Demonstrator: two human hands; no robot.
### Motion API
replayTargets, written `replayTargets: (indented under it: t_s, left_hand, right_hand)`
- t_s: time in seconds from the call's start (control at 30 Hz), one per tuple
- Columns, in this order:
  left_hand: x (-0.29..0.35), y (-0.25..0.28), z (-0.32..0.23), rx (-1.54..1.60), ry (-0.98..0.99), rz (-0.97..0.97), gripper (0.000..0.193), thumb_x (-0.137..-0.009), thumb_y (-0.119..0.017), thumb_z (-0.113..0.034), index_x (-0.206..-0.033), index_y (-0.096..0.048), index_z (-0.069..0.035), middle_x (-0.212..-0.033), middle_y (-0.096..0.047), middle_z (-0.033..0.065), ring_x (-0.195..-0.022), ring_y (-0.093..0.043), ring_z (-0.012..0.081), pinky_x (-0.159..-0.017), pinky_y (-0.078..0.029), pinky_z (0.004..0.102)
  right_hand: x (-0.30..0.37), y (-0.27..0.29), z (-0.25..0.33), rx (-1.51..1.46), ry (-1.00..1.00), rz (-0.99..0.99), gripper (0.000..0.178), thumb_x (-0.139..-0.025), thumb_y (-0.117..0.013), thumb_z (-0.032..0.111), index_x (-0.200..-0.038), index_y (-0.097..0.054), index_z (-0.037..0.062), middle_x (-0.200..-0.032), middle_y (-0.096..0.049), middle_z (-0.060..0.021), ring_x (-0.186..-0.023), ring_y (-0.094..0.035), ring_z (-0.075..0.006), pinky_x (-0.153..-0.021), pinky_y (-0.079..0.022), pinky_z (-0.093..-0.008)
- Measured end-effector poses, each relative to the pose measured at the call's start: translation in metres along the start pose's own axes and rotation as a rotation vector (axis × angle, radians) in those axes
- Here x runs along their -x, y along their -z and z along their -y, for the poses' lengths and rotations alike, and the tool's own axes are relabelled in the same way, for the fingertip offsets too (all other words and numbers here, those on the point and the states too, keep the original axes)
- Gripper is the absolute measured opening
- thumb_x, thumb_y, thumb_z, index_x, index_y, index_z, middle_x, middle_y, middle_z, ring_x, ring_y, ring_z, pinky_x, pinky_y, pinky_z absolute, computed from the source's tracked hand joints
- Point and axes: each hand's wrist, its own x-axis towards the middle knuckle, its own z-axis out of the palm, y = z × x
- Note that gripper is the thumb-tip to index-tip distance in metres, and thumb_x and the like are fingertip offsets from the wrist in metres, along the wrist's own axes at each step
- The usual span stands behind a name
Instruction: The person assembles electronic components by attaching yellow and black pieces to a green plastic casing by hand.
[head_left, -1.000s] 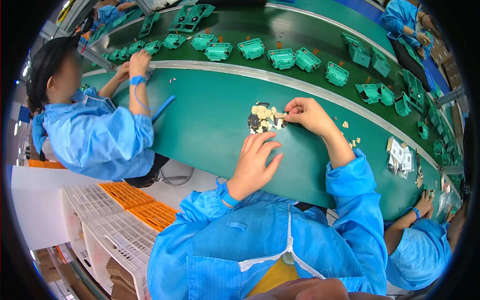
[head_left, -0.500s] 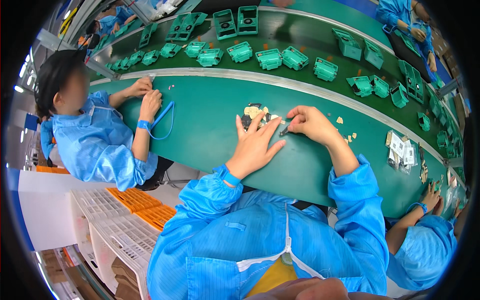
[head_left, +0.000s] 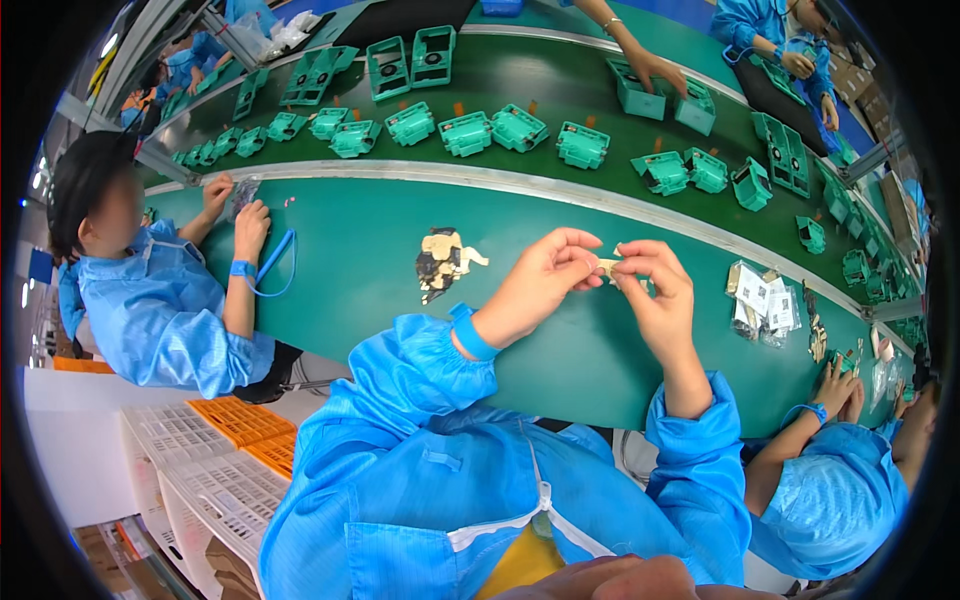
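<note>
A small flat cream-coloured piece point(head_left: 607, 267) is pinched between the fingertips of both hands, above the green worktable point(head_left: 380, 215). My left hand point(head_left: 545, 290) grips its left end with thumb and fingers closed. From the other side my right hand point(head_left: 657, 297) holds the right end, fingers bent and pressed together. The fingers partly cover the piece, so its full shape is hidden. To the left of my left hand lies a loose pile of cream and black small pieces point(head_left: 440, 262).
Beyond a metal rail point(head_left: 480, 180), a dark green conveyor carries several green plastic housings point(head_left: 465, 135). A co-worker in blue point(head_left: 165, 290) handles a small bag at left; another point(head_left: 830, 490) works at right. Clear bags with white labels point(head_left: 765, 300) lie at right. A hand point(head_left: 650, 68) reaches over green boxes.
My hands have come together around the cream piece. My left hand has left the pile, and my right no longer holds the dark piece low over the table. The whole view has shifted.
</note>
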Motion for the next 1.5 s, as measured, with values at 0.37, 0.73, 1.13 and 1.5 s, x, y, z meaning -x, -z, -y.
replayTargets:
  t_s: [0.37,0.73,1.13,1.5]
  left_hand:
    - [-0.033,-0.014,0.018,-0.679,-0.394,0.053,0.022,-0.099,-0.063,-0.008,-0.12,-0.063,0.0,-0.105,-0.07,0.0125,-0.095,-0.07,0.0215,-0.084,-0.056,0.0337]
    - [-0.03,-0.017,0.036,-1.017,-0.786,-0.145,0.018,-0.085,-0.076,-0.005,-0.103,-0.071,-0.006,-0.095,-0.069,0.0096,-0.08,-0.064,0.0278,-0.072,-0.049,0.0396]
    - [-0.032,-0.024,0.032,-1.16,-0.831,-0.086,0.016,-0.082,-0.075,-0.003,-0.097,-0.072,-0.004,-0.092,-0.071,0.0089,-0.081,-0.067,0.0289,-0.073,-0.052,0.0404]
    - [-0.024,-0.023,0.036,-1.174,-0.731,-0.041,0.008,-0.09,-0.068,0.005,-0.098,-0.068,0.004,-0.093,-0.068,0.0159,-0.082,-0.065,0.0313,-0.073,-0.052,0.0389]
  right_hand:
    - [0.005,0.028,-0.027,-0.497,-0.55,0.176,0.013,-0.097,-0.064,0.005,-0.107,-0.067,-0.0024,-0.097,-0.069,-0.0058,-0.086,-0.066,-0.0125,-0.081,-0.053,-0.0274]
    - [0.012,0.015,-0.025,0.051,-0.233,-0.004,0.01,-0.09,-0.072,0.002,-0.099,-0.073,-0.0028,-0.091,-0.069,-0.0084,-0.081,-0.067,-0.0151,-0.072,-0.054,-0.0314]
    - [0.011,0.02,-0.032,0.506,0.22,0.01,0.023,-0.076,-0.074,-0.001,-0.098,-0.072,0.0026,-0.094,-0.066,-0.0127,-0.087,-0.065,-0.0329,-0.074,-0.054,-0.0423]
    - [0.014,0.004,-0.052,0.432,0.303,-0.078,0.013,-0.079,-0.071,0.015,-0.081,-0.063,0.0037,-0.084,-0.057,-0.0118,-0.083,-0.06,-0.0319,-0.072,-0.051,-0.0437]
